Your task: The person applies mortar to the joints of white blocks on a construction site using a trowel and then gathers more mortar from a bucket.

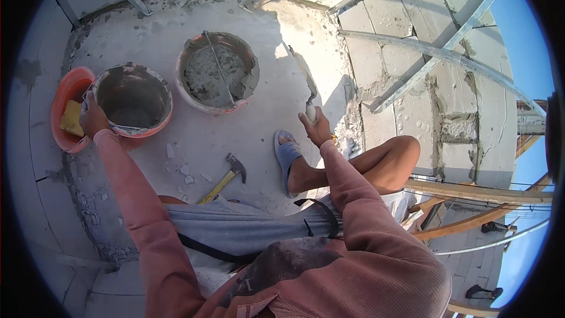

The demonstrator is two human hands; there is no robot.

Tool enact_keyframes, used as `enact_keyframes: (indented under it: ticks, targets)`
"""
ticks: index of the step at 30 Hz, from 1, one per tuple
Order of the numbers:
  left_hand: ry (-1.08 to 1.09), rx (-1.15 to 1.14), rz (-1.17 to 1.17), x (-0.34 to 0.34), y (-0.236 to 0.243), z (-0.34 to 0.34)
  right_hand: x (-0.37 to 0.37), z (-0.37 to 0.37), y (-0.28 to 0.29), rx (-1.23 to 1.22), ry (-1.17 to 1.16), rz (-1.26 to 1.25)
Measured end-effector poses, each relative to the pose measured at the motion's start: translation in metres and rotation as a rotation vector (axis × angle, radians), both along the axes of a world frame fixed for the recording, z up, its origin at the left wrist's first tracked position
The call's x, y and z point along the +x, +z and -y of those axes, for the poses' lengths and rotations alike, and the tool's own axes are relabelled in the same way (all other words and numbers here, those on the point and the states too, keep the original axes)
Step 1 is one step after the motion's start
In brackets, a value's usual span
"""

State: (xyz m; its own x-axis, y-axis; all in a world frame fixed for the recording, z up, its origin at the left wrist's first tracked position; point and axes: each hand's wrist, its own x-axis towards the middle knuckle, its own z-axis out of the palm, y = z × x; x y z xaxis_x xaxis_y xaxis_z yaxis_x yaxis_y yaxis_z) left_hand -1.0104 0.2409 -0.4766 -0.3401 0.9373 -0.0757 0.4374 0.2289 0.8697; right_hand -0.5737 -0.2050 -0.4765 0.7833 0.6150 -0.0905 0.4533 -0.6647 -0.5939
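Note:
My left hand (93, 116) is closed on the near left rim of a mortar-caked bucket (163, 91), which looks nearly empty inside. Just beyond that hand stands an orange bucket (63, 135) holding a yellow sponge (72, 119). In my right hand (318, 128) I grip the pale handle of a trowel (303, 69), its blade pointing away from me over the floor. A second bucket (252, 82), part filled with grey mortar (203, 76), stands between my two hands, farther off; its wire handle lies across the top.
A claw hammer (220, 181) with a yellow handle lies on the floor near my legs, beside broken chips (187, 175). Block walls (382, 15) rise around the floor, and metal bars (435, 53) slant across the right side. My sandalled foot (287, 156) is below the trowel.

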Motion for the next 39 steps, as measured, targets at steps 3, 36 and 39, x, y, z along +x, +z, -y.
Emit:
enact_keyframes:
  ticks: [3,36,39]
  targets:
    - [-0.031,-0.045,-0.066,0.014,0.002,0.003,-0.031,-0.060,0.047,0.195,0.111,-0.584]
    - [-0.478,-0.017,0.158,-0.010,0.026,0.063,-0.145,-0.086,0.095,-0.295,0.979,0.453]
    - [-0.482,0.014,0.142,0.002,0.022,0.066,-0.147,-0.105,0.095,-0.308,1.081,0.511]
